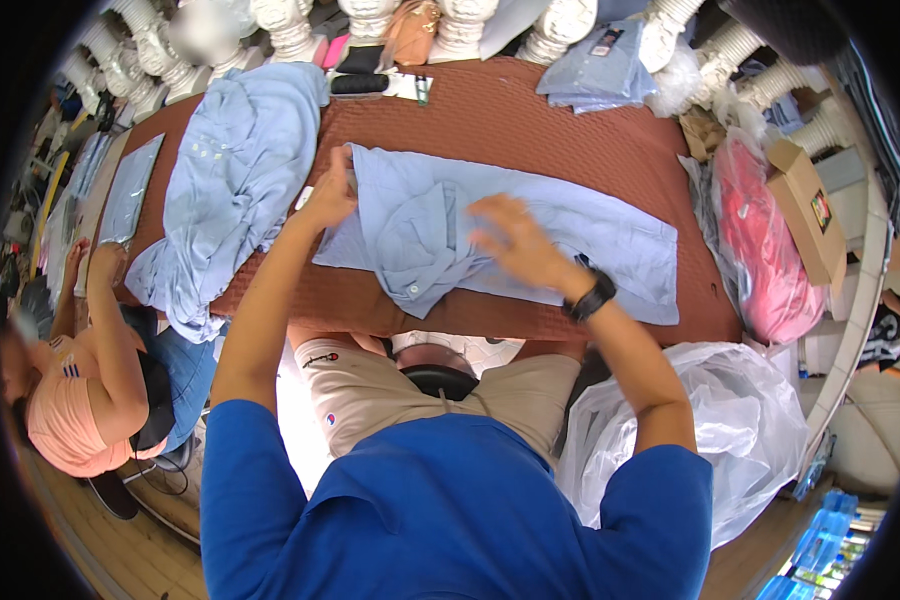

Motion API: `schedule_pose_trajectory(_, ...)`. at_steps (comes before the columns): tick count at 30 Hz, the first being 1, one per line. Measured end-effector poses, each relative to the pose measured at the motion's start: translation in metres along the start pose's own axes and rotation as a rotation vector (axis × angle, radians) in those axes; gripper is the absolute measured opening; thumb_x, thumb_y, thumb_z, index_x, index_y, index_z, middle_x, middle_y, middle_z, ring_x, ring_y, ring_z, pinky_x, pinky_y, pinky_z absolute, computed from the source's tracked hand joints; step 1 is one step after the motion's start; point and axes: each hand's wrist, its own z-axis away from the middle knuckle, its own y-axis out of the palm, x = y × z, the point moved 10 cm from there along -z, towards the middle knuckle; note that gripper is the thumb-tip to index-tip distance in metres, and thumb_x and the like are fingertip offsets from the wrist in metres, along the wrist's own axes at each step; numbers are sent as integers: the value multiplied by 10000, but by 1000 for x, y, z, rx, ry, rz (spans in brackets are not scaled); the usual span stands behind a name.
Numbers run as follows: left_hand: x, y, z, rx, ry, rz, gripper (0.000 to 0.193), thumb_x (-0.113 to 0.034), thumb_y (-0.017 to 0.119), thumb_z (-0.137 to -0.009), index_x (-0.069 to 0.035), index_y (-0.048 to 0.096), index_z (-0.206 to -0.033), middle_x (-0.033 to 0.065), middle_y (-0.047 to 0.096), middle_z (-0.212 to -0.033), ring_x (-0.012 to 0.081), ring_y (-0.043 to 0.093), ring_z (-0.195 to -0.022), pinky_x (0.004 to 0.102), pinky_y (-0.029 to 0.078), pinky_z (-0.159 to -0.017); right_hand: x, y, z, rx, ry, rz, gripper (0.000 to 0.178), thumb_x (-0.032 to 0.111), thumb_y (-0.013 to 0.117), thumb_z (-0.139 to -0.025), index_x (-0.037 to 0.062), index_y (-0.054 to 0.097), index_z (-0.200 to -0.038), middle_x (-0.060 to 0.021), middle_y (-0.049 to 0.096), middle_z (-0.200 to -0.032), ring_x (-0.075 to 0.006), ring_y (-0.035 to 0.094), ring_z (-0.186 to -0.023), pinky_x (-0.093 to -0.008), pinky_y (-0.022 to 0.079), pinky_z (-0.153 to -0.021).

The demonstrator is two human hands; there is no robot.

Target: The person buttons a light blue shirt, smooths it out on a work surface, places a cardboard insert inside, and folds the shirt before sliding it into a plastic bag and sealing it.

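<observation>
A light blue shirt (610,240) lies partly folded across the brown quilted cloth in front of me, its body stretched out to the right. Its bunched, buttoned part (420,240) sits near the middle. At the shirt's upper left corner, my left hand (332,195) pinches the fabric edge; the fingertips are partly turned away. Over the middle of the shirt is my right hand (518,238), fingers apart and slightly blurred, holding nothing. Whether its palm touches the fabric I cannot tell. A dark watch (592,295) is on my right wrist.
More light blue garments (235,160) are heaped to the left on the brown-covered table (470,100). Folded, packed shirts (600,65) lie at the far right. A cardboard box (805,215), a bagged red bundle (760,245) and clear plastic (710,420) flank my right. Another person (90,400) sits left.
</observation>
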Motion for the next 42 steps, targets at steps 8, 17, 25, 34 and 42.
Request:
schedule_pose_trajectory(8,-9,1,0,39,106,-74,811,183,626,-692,-79,508,-1450,139,575,-1197,188,624,-706,304,528,-668,-283,-201,223,-340,1224,875,371,252,674,-893,128,606,-1235,-177,531,-1330,-455,497,-1238,-524,506,-954)
schedule_pose_trajectory(17,3,3,0,30,83,-38,667,176,621,-708,-43,546,-1333,118,529,-1125,209,653,-784,298,545,-685,-299,-228,290,-459,1252,717,280,270,710,-868,100,681,-1090,-209,615,-1231,-427,566,-1192,-524,495,-945)
schedule_pose_trajectory(25,16,0,3,49,77,-66,657,138,667,-719,-53,545,-1336,118,507,-1170,215,667,-827,305,558,-710,-67,-77,49,-324,86,416,536,363,716,-875,28,559,-1263,-191,561,-1252,-382,507,-1164,-516,390,-998)
schedule_pose_trajectory(34,28,-1,-4,31,0,-42,657,129,693,-714,-30,524,-1328,137,464,-1211,239,659,-901,316,570,-771,93,93,-4,-37,-223,184,253,124,707,-710,50,632,-941,-92,567,-955,-295,556,-900,-427,462,-764)
schedule_pose_trajectory(42,42,-9,8,-21,-52,-71,563,123,667,-705,5,533,-1239,155,482,-1194,279,670,-898,352,568,-780,69,51,-9,35,-114,-131,395,337,695,-898,39,665,-1155,-156,611,-1182,-387,568,-1093,-455,474,-943)
